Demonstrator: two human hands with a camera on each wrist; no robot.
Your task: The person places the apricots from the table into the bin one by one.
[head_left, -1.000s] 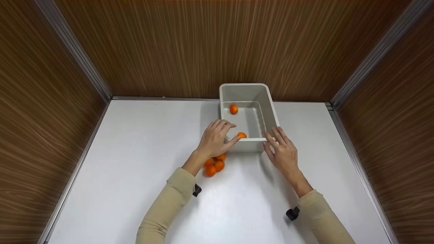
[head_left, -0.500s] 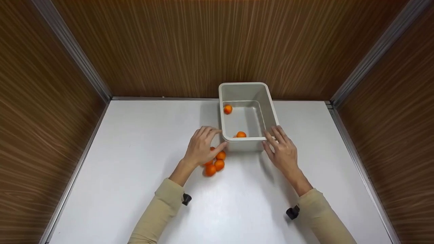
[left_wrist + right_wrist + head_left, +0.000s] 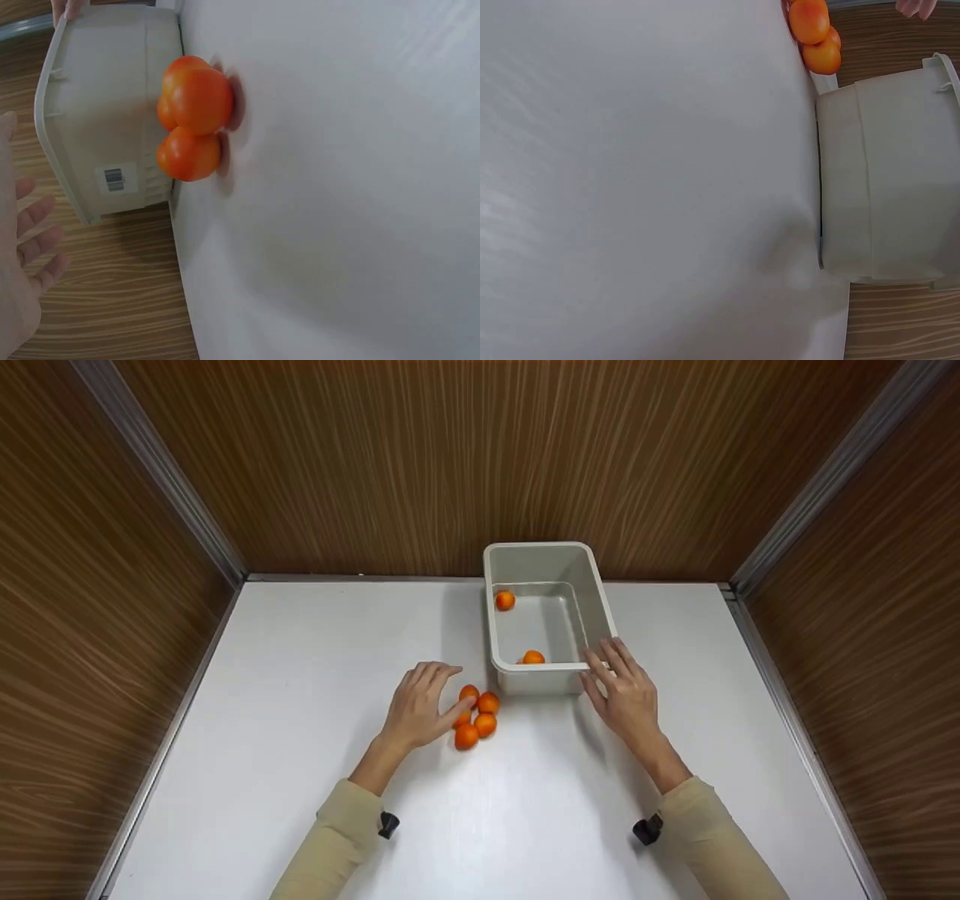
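Observation:
A light grey plastic bin [image 3: 600,615] stands at the back of the white table [image 3: 300,675]. Two small oranges lie in it, one by the far left wall [image 3: 505,600] and one against the near wall [image 3: 533,657]. Several more oranges [image 3: 485,724] cluster on the table just left of the bin's near corner. My left hand [image 3: 427,701] hovers beside this cluster with relaxed fingers and holds nothing, its thumb next to the fruit. My right hand [image 3: 621,686] rests with straight fingers against the bin's near right corner. The left wrist view shows the oranges [image 3: 196,97] in front of the bin [image 3: 112,112].
Wood-grain walls [image 3: 450,457] close in the table at the back and on both sides, with metal strips in the corners. In the right wrist view the bin [image 3: 889,172] stands on the white surface with two oranges [image 3: 810,21] past its corner.
My left hand drew back from the bin's near edge, leaving an orange inside, and moved down-left to the cluster on the table. The far orange rolled slightly left. The right hand stayed put.

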